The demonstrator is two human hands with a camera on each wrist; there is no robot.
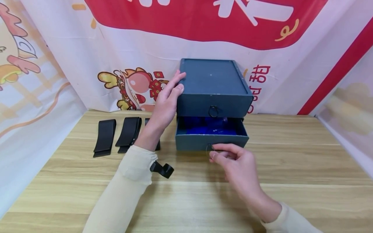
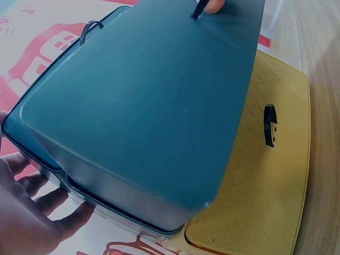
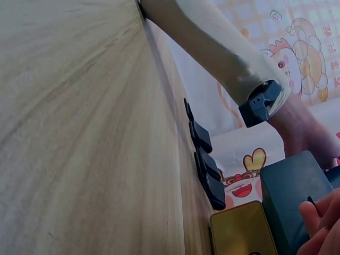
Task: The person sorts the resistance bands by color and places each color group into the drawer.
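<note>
A dark teal drawer cabinet (image 1: 211, 76) stands against the back cloth. Its middle drawer (image 1: 190, 142) is pulled partway out, showing deep blue contents (image 1: 201, 129) whose kind I cannot tell. My right hand (image 1: 240, 168) pinches the thin ring pull (image 1: 207, 149) on that drawer's front between thumb and fingers. Against the cabinet's upper left side, my left hand (image 1: 166, 105) rests with fingers extended and holds nothing. Below the pulled-out drawer, the left wrist view shows a closed yellow drawer (image 2: 249, 196) with a black pull. The top drawer (image 1: 195, 105) is closed.
Several folded black strips (image 1: 105, 137) lie on the wooden table (image 1: 180, 200), left of the cabinet and partly behind my left forearm. A printed red and white cloth (image 1: 145, 42) hangs behind and at both sides. A black strap mount (image 1: 162, 169) sticks out from my left wrist.
</note>
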